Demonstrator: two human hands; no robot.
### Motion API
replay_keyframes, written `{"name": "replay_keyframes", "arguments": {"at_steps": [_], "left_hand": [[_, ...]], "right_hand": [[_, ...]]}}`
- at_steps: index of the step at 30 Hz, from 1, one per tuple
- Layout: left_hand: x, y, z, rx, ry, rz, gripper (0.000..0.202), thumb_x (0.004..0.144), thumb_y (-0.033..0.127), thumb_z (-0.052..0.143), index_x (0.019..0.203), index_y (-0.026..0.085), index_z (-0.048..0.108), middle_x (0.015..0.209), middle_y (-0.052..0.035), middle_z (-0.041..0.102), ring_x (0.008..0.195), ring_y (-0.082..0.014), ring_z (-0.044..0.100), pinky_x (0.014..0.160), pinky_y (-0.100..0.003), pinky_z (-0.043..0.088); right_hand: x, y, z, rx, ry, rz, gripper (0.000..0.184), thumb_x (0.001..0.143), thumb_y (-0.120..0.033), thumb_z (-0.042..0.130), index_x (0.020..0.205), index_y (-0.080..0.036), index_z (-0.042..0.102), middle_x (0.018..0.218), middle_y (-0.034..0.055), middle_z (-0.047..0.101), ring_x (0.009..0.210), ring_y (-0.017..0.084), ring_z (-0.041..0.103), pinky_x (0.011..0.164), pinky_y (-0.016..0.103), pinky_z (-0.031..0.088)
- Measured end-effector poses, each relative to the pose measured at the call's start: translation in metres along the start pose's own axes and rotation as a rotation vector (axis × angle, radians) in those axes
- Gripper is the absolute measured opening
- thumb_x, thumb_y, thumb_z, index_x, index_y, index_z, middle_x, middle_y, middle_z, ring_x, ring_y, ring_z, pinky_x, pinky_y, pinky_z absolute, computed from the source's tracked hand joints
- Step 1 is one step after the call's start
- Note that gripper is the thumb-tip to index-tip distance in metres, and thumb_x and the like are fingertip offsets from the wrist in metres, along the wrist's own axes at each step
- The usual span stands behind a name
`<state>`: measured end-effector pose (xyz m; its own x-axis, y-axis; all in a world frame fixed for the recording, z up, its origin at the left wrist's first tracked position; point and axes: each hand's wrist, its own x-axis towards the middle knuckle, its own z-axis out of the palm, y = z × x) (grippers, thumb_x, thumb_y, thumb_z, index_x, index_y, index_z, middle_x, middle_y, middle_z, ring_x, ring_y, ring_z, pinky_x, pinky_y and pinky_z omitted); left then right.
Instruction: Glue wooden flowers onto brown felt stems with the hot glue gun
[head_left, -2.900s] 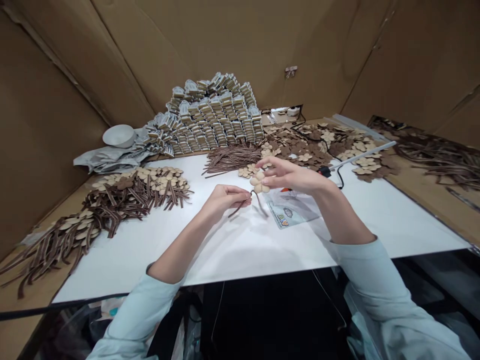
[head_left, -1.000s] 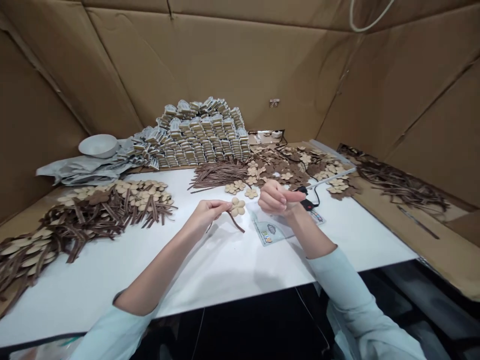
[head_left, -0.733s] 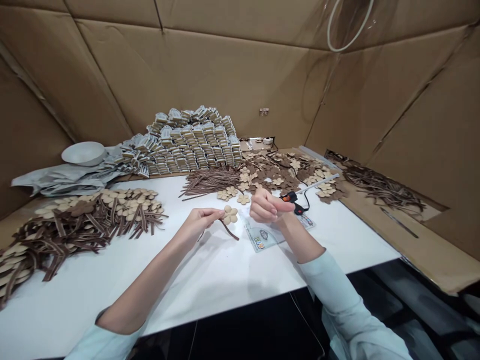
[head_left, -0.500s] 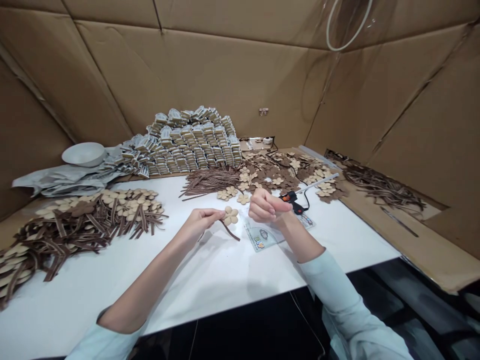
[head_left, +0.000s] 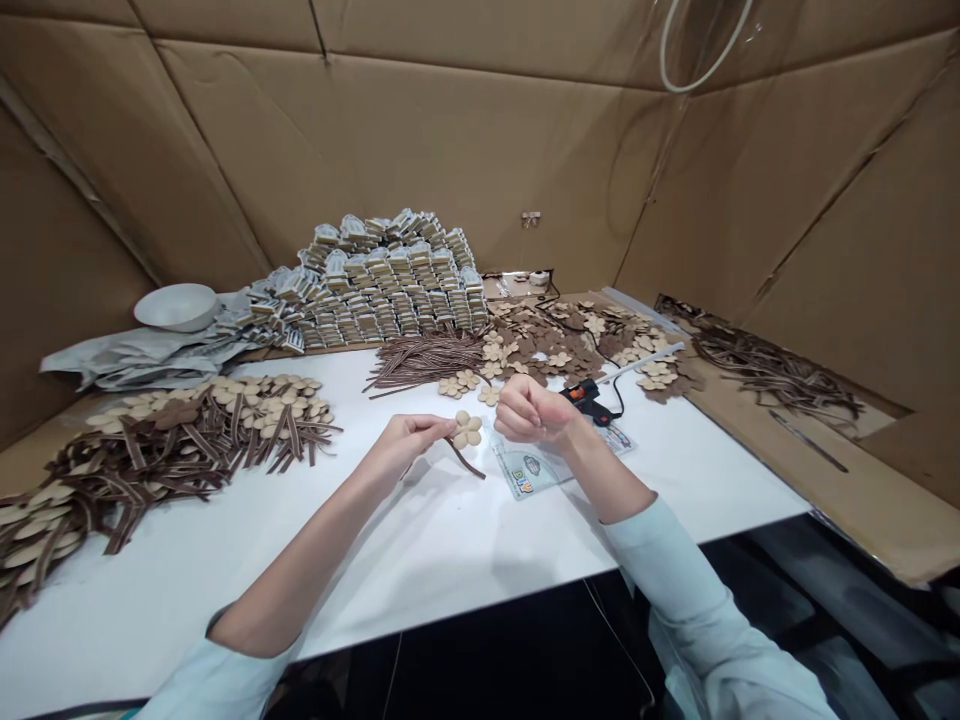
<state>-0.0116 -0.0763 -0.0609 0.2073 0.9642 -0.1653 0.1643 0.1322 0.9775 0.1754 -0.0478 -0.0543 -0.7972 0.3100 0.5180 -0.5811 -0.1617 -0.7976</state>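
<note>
Left hand (head_left: 409,446) pinches brown strip (head_left: 466,462) and beige five-petal flower (head_left: 469,430) above worktop (head_left: 405,570). Flower between hands, nearer left; strip's tail slants down, rightward. Right hand (head_left: 534,412) curled up, farther off; cannot tell if holding anything.

The held flower (head_left: 468,430) is plain beige, the thin strip (head_left: 469,464) with it dark brown. The heaped strips (head_left: 139,500) are brown with pale lengthwise lines; the loose flowers (head_left: 574,345) mix beige and deeper brown. The stacked pieces (head_left: 394,290) show whitish and golden-tan bands. Both bench (head_left: 420,590) and bowl (head_left: 176,308) are white. The glue gun (head_left: 596,410) is black with orange parts, the packet (head_left: 514,482) pale blue with multicoloured letters, the sleeve (head_left: 690,575) light aqua, the cardboard wall (head_left: 435,140) plain brown.
</note>
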Motion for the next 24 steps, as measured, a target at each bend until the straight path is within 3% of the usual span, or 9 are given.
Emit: {"name": "replay_keyframes", "arguments": {"at_steps": [6,11,24], "left_hand": [[-0.0007,0.0008,0.0012,0.018,-0.002,-0.001,0.025,0.055,0.036,0.067,0.065,0.014,0.071,0.055,-0.0013,0.060,0.052,-0.0099,0.037,0.051,-0.025,0.023],[-0.0021,0.0025,0.0016,0.035,-0.009,0.004,0.027,0.056,0.038,0.067,0.067,0.014,0.071,0.047,0.0001,0.054,0.053,-0.0116,0.040,0.051,-0.025,0.025],[-0.0018,0.0003,0.0004,0.036,-0.035,0.013,0.026,0.058,0.036,0.068,0.069,0.013,0.072,0.044,0.0012,0.053,0.052,-0.0108,0.040,0.052,-0.024,0.027]], "right_hand": [[0.0032,-0.0016,0.0049,-0.026,0.073,0.071,0.049,0.055,-0.042,0.074,0.046,-0.014,0.034,0.040,-0.0077,0.037,0.035,0.002,0.029,0.033,0.014,0.020],[0.0040,-0.0019,0.0073,-0.028,0.119,0.111,0.050,0.050,-0.040,0.076,0.044,-0.015,0.034,0.038,-0.0083,0.036,0.034,0.002,0.027,0.032,0.015,0.019],[0.0052,0.0004,0.0042,-0.029,0.039,0.076,0.043,0.062,-0.034,0.071,0.048,-0.014,0.035,0.041,-0.0079,0.036,0.035,0.002,0.028,0.035,0.014,0.020]]}}
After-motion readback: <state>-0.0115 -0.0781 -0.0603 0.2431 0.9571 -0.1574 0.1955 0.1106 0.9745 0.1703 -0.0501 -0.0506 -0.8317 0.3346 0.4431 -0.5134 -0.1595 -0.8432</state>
